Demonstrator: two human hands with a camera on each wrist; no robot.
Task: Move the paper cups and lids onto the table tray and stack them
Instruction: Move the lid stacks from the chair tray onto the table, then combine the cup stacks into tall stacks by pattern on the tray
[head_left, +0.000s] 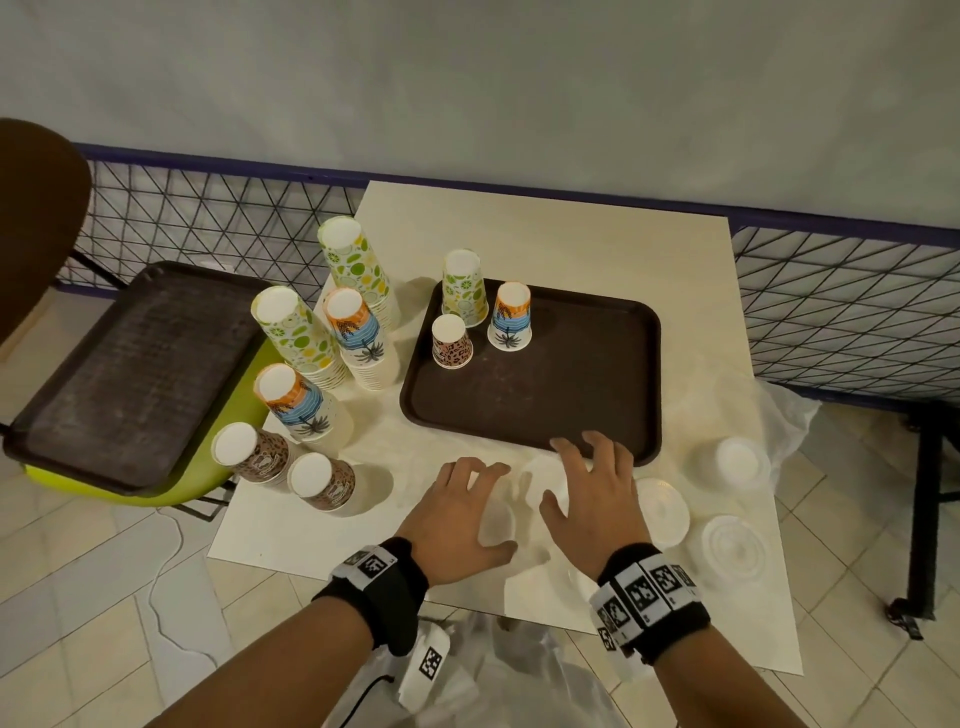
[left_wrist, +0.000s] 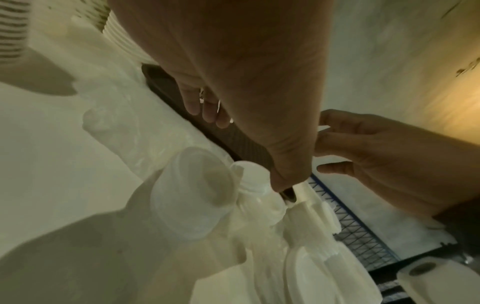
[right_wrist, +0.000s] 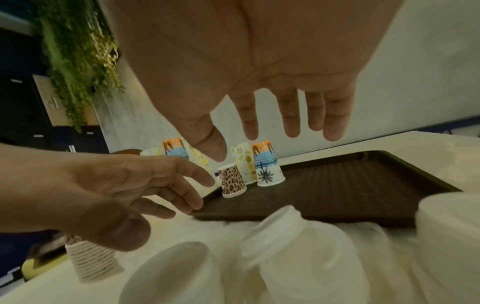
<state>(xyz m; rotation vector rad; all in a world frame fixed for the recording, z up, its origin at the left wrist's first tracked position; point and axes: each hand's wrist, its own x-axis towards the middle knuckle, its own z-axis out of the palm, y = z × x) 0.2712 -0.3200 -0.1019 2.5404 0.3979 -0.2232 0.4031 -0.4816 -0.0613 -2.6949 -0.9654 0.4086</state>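
A brown tray (head_left: 545, 410) lies on the cream table and carries three upturned paper cups: a lime-print cup (head_left: 464, 288), a palm-print cup (head_left: 510, 317) and a small leopard-print cup (head_left: 451, 341). Taller stacks of lime cups (head_left: 298, 338), palm cups (head_left: 358, 338) and leopard cups (head_left: 322, 480) stand left of the tray. Translucent lid stacks (head_left: 498, 519) in clear wrap lie on their sides at the front edge. My left hand (head_left: 491, 506) and right hand (head_left: 566, 473) hover over them with spread fingers, holding nothing. The right wrist view shows the lids (right_wrist: 298, 246) below my straight fingers (right_wrist: 291, 115).
More lid piles (head_left: 662, 512) (head_left: 732, 543) (head_left: 737, 460) sit at the table's right front beside a crumpled plastic bag (head_left: 779, 410). A second brown tray (head_left: 135, 374) rests on a green chair at the left. A wire mesh fence (head_left: 841, 322) runs behind the table.
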